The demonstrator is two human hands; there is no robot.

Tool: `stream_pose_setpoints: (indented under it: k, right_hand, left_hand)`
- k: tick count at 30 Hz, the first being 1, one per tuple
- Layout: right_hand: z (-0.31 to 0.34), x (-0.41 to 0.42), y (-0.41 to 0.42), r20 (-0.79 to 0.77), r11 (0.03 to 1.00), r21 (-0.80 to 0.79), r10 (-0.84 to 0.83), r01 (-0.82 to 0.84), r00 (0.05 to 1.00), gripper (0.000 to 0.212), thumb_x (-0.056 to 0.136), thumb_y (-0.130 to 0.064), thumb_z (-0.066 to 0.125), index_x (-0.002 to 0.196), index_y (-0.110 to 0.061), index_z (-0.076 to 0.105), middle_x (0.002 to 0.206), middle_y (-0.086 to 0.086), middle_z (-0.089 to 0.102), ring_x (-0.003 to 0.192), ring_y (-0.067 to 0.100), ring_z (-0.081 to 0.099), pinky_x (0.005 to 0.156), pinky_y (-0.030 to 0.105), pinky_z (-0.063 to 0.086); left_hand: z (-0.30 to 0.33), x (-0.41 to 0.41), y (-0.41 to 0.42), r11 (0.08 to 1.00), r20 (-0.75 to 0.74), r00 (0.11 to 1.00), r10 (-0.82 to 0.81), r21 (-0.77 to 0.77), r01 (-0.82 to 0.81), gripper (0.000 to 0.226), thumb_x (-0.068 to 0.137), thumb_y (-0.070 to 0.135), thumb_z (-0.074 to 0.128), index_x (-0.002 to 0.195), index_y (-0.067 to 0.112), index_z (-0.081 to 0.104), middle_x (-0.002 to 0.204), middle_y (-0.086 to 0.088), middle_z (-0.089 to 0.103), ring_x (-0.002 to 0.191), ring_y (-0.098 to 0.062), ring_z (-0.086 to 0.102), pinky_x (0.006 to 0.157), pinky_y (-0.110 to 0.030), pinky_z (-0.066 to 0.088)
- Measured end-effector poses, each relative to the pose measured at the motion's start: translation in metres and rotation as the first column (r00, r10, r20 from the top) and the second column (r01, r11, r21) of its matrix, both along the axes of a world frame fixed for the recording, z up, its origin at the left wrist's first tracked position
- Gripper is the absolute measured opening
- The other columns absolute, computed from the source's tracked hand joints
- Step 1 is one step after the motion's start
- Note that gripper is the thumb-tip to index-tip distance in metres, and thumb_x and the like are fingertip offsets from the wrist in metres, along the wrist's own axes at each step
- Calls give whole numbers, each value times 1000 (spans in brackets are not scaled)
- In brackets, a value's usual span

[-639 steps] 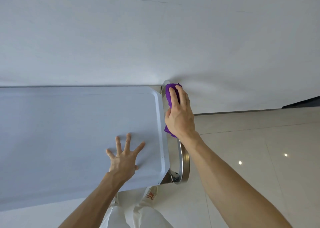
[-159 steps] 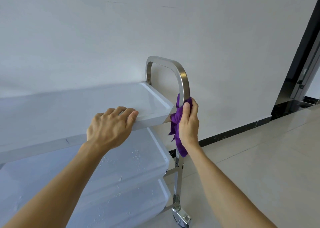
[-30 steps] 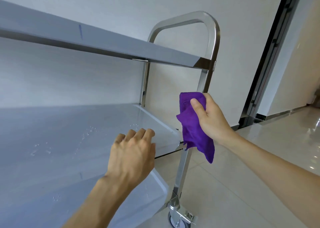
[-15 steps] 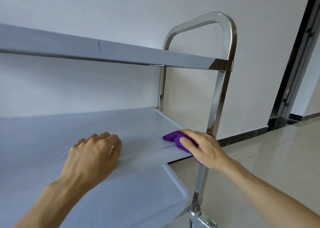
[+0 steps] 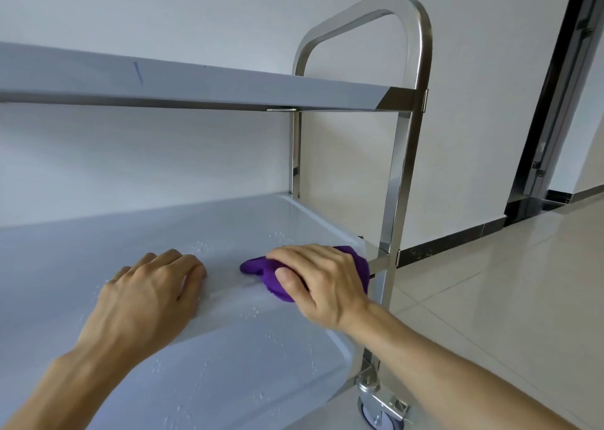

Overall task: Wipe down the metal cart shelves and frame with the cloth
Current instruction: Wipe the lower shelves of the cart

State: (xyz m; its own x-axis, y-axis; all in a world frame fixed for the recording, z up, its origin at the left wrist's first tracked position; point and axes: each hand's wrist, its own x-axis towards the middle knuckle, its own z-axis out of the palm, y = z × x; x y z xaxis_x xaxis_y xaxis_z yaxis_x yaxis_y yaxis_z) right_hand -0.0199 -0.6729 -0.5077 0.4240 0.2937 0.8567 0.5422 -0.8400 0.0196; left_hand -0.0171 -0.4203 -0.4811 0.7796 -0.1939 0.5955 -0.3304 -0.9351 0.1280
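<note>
Lowest in the frame, the bottom shelf (image 5: 248, 374) carries scattered water droplets, with a caster wheel (image 5: 380, 413) at its lower-right corner. Above it, the left hand (image 5: 147, 302) rests on the front lip of the middle shelf (image 5: 137, 233), fingers curled over the edge and holding nothing else. Just right of centre, the right hand (image 5: 323, 282) grips the purple cloth (image 5: 281, 276), pressing it onto the middle shelf's front right corner beside the steel frame post (image 5: 397, 181). Farther up, the top shelf (image 5: 196, 86) crosses the frame, the handle loop (image 5: 392, 5) rising at upper right against the white wall (image 5: 228, 11).
</note>
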Motion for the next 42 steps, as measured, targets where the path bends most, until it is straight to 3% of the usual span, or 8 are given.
stream_pose_setpoints:
  k: [10, 15, 20, 24, 29, 34, 37, 42]
  right_hand:
    - [-9, 9, -26, 23, 876, 340, -373, 343, 928, 42, 103, -32, 37, 79, -15, 67, 71, -4, 68, 64, 23, 62, 64, 34, 47]
    - [-5, -10, 55, 2, 931, 277, -249, 239, 968, 33, 101, -24, 37, 87, -18, 66, 79, -4, 69, 74, 25, 62, 69, 39, 47]
    - [8, -25, 96, -363, 918, 395, 131, 25, 923, 43, 103, -47, 22, 120, -30, 57, 109, -10, 71, 101, 6, 56, 94, 27, 41]
    - [24, -24, 67, -403, 668, 739, 544, -88, 736, 33, 106, -42, 32, 116, -30, 60, 115, -11, 70, 114, 3, 61, 104, 28, 43]
    - [40, -2, 13, -203, 468, 884, 390, -4, 898, 22, 105, -22, 44, 94, -27, 62, 87, -5, 70, 81, 3, 66, 82, 31, 52]
    - [9, 3, -31, -374, 796, 581, 75, 171, 924, 17, 101, -24, 52, 85, -23, 58, 68, -8, 59, 60, 4, 52, 58, 15, 40]
    - [-2, 5, -26, -320, 931, 308, -94, 197, 943, 14, 99, -20, 55, 86, -19, 60, 78, -11, 59, 67, 9, 52, 60, 14, 39]
    - [0, 4, -19, -234, 954, 194, -180, 227, 956, 14, 94, -11, 59, 81, -11, 61, 72, -3, 62, 59, 16, 49, 56, 30, 41]
  left_hand:
    - [3, -7, 1, 999, -65, 998, -13, 29, 15, 29, 101, 36, 34, 95, 29, 62, 96, 11, 64, 92, -20, 59, 80, -36, 46]
    - [4, -9, -3, 1000, -42, 999, -28, -7, 28, 24, 100, 27, 41, 111, 27, 63, 106, 10, 69, 96, -23, 63, 80, -37, 46]
    - [5, -12, -3, 996, -71, 997, -15, -91, 9, 36, 89, 12, 52, 124, 20, 58, 112, 7, 69, 100, -27, 63, 80, -41, 47]
    - [18, -16, -15, 936, 69, 995, -66, -343, 86, 33, 96, 5, 43, 121, 18, 60, 112, 7, 69, 101, -26, 64, 78, -42, 49]
    - [29, -32, -64, 955, 142, 958, -251, -126, 269, 29, 98, 38, 38, 110, 30, 63, 107, 11, 68, 100, -22, 63, 81, -39, 50]
    - [-7, -33, -94, 882, -21, 992, -128, 455, 123, 60, 89, 67, 40, 128, 22, 45, 114, 1, 60, 98, -31, 54, 89, -47, 37]
    - [-15, -27, -86, 846, 109, 975, -191, 522, 108, 48, 80, 43, 69, 119, 19, 55, 95, 1, 63, 79, -28, 56, 74, -43, 44]
    - [-18, -22, -49, 859, 179, 945, -272, 488, 155, 45, 78, 27, 59, 123, 24, 56, 103, 5, 66, 81, -27, 60, 70, -42, 47]
